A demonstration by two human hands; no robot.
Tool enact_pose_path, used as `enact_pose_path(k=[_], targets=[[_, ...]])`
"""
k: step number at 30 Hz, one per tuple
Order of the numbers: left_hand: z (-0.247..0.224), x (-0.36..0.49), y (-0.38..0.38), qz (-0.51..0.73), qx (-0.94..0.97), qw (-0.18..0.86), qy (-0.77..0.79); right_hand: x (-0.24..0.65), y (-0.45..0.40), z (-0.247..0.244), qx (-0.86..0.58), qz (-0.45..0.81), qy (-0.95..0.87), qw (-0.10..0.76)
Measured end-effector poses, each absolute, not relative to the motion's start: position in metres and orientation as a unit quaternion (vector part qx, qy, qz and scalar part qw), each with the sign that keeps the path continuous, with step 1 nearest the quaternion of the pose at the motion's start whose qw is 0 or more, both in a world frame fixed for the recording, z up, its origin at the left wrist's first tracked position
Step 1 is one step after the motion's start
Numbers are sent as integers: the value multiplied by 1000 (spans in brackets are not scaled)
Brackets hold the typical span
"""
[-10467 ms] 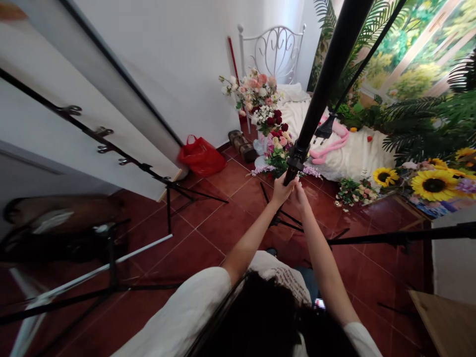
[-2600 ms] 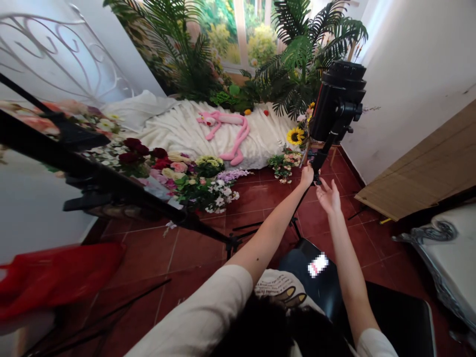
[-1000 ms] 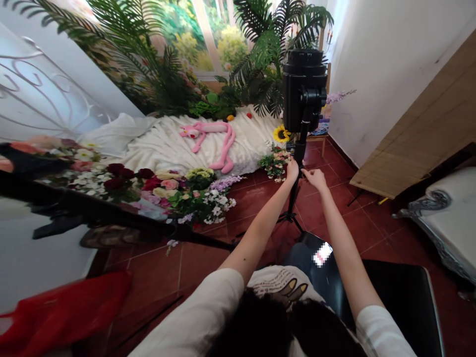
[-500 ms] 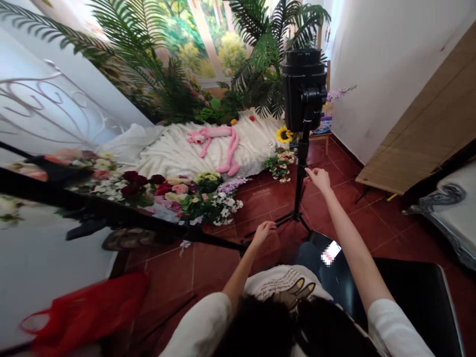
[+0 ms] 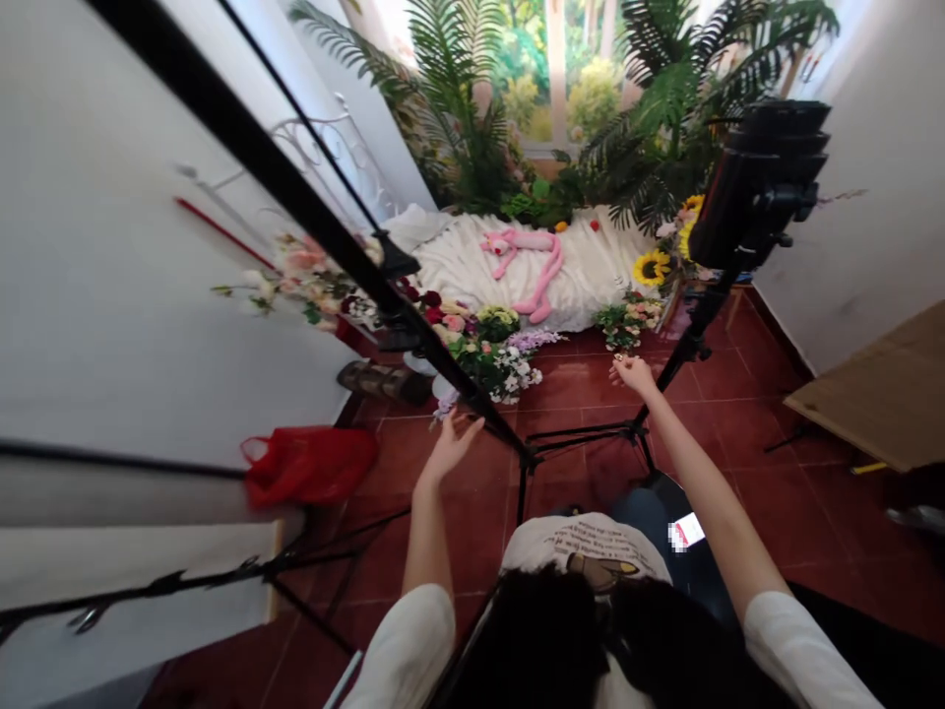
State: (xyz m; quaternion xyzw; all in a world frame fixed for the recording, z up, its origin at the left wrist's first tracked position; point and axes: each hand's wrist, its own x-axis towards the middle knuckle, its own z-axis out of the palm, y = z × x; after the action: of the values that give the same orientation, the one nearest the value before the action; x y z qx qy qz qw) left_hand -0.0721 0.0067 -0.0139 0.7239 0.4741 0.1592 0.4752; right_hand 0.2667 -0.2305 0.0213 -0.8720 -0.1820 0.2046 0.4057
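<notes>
My left hand (image 5: 452,448) is raised with its fingers apart, close beside the slanting black pole of a stand (image 5: 384,295). I cannot tell whether its fingertips touch the pole. My right hand (image 5: 633,376) is held in front of me with fingers curled and pressed together. Anything between them is too small to make out. Just right of this hand rises the pole of a second black stand (image 5: 690,340), topped by a black studio light (image 5: 764,182). A phone with a lit screen (image 5: 689,531) lies on my thigh.
Beyond my hands, a pink plush panther (image 5: 546,281) lies on a white furry cloth (image 5: 458,261), bordered by artificial flowers (image 5: 509,364) and palms (image 5: 671,108). A red bag (image 5: 310,468) rests at left. Tripod legs (image 5: 580,433) spread over red floor tiles. A brown board (image 5: 886,394) leans at right.
My view has turned left, so the scene sits further right. My left hand has moved left and opened its fingers near the slanting pole. My right hand has come away from the light's pole.
</notes>
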Motion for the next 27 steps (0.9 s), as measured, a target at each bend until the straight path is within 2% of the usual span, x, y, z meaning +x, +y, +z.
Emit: enact_pose_path(k=[2, 4, 9, 14, 19, 23, 27], targets=[[8, -57, -1, 268, 716, 513, 390, 254, -204, 24, -857, 239, -220, 399], [24, -39, -9, 345, 705, 499, 368, 241, -178, 27, -842, 271, -254, 393], [34, -8, -19, 449, 667, 480, 350, 202, -121, 37, -815, 306, -316, 378], [22, 5, -20, 489, 638, 466, 371, 159, -73, 56, -747, 346, -388, 414], [13, 9, -20, 501, 626, 464, 377, 119, -27, 71, -707, 293, -415, 492], [7, 9, -18, 503, 619, 469, 379, 101, -8, 74, -691, 304, -450, 477], [2, 8, -17, 502, 622, 467, 377, 101, -10, 72, -717, 251, -445, 474]])
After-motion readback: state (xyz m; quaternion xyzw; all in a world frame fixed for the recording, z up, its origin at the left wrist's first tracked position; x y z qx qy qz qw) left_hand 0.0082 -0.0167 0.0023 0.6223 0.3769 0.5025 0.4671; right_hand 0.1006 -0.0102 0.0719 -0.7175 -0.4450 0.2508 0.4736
